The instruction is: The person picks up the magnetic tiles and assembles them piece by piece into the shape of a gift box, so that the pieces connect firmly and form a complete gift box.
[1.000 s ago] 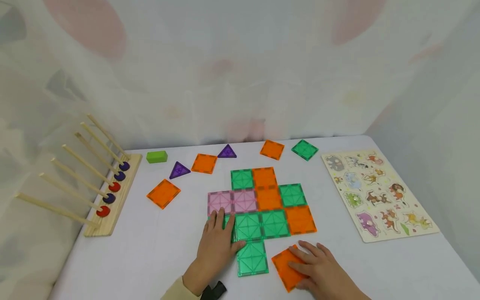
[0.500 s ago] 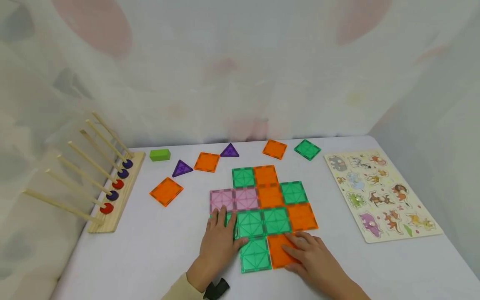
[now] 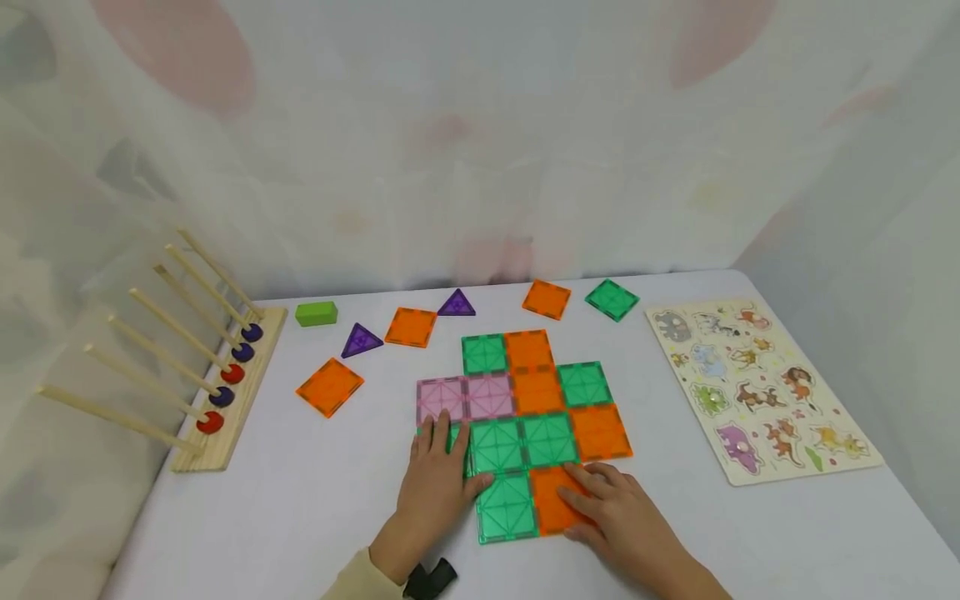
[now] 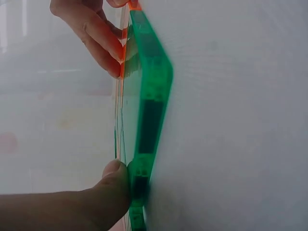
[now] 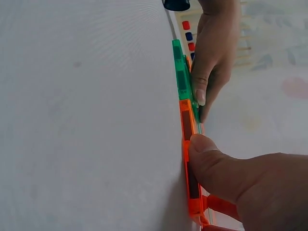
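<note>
Square magnetic tiles lie edge to edge in the head view: green ones (image 3: 497,446), pink ones (image 3: 489,396) and orange ones (image 3: 536,392). My left hand (image 3: 433,492) rests on the left part with fingers stretched, covering much of a green tile. Its thumb sits at the edge of the nearest green tile (image 3: 506,508). My right hand (image 3: 618,521) holds an orange square tile (image 3: 551,500) beside that green one, fingers on its face. In the right wrist view, the right thumb (image 5: 207,154) lies against this tile's edge (image 5: 192,187).
Loose orange tiles (image 3: 330,387), purple triangle tiles (image 3: 362,340) and a green tile (image 3: 612,299) lie beyond the pattern. Far left stands a wooden peg rack (image 3: 236,425) with red and blue discs, near a green block (image 3: 316,314). An animal puzzle board (image 3: 761,392) lies right.
My right hand has brought the orange tile left and up, turning it straight beside the nearest green tile. Over the last half second little has moved. My left hand has stayed on the tiles.
</note>
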A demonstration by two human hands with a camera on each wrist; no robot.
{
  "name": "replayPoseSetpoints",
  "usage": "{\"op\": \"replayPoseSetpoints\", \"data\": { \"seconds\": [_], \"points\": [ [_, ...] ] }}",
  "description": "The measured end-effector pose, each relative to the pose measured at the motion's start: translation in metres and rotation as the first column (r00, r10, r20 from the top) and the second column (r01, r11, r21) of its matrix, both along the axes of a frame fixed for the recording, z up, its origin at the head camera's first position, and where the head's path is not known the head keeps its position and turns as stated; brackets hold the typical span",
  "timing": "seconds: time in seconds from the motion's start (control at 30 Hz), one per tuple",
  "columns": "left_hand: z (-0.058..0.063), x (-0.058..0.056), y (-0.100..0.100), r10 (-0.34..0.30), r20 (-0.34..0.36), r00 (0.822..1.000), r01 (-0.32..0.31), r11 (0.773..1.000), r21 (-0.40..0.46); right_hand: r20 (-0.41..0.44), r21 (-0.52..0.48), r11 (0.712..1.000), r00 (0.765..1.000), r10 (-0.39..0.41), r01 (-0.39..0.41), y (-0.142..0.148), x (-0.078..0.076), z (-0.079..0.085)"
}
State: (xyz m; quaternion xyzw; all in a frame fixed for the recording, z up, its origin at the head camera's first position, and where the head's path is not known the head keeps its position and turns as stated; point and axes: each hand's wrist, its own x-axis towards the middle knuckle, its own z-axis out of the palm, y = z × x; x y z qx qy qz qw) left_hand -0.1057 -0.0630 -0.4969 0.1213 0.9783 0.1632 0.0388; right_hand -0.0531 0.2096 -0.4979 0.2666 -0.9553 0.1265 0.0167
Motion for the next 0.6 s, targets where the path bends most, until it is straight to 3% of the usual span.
{"op": "replayPoseSetpoints", "data": {
  "seconds": [0.2,0.43,0.6],
  "points": [
    [-0.0049,0.0020,0.0006,-0.016,-0.035,0.999,0.016,1.000,-0.022,0.064,-0.001,1.000,0.998,-0.006,0.006,0.0000,0.0021,0.0002],
    [-0.0053,0.0016,0.0003,-0.024,-0.065,0.998,0.023,1.000,-0.020,0.010,-0.035,0.999,1.000,-0.026,0.026,0.0003,0.0011,-0.0007],
    [-0.0025,0.0012,-0.0030,-0.022,-0.038,0.999,0.022,1.000,0.005,0.031,-0.058,0.997,0.999,-0.042,0.044,0.0001,0.0005,-0.0019]
  ]
}}
